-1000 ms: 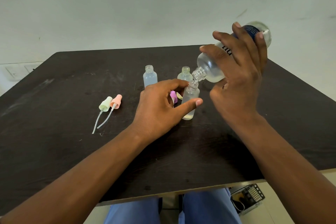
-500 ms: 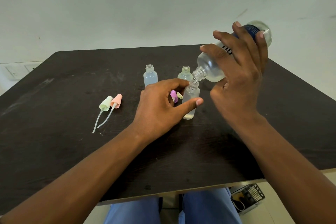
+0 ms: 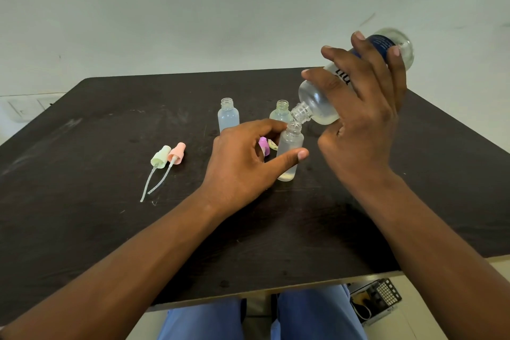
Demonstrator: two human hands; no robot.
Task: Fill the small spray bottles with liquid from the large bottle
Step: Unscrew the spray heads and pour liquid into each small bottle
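Right hand (image 3: 361, 130) holds the large bottle (image 3: 320, 105) tipped, neck over the small bottle (image 3: 289, 152) on the counter (image 3: 82, 229); left hand (image 3: 242, 165) pinches it, steadying against spills.

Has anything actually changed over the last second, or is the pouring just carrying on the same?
Nothing visibly moved. The right hand still grips the tilted large bottle, its mouth over the small bottle, which the left hand still steadies between thumb and forefinger. Only a little liquid shows at that bottle's bottom, with no visible rise. The other two small bottles and the loose spray tops lie where they were.
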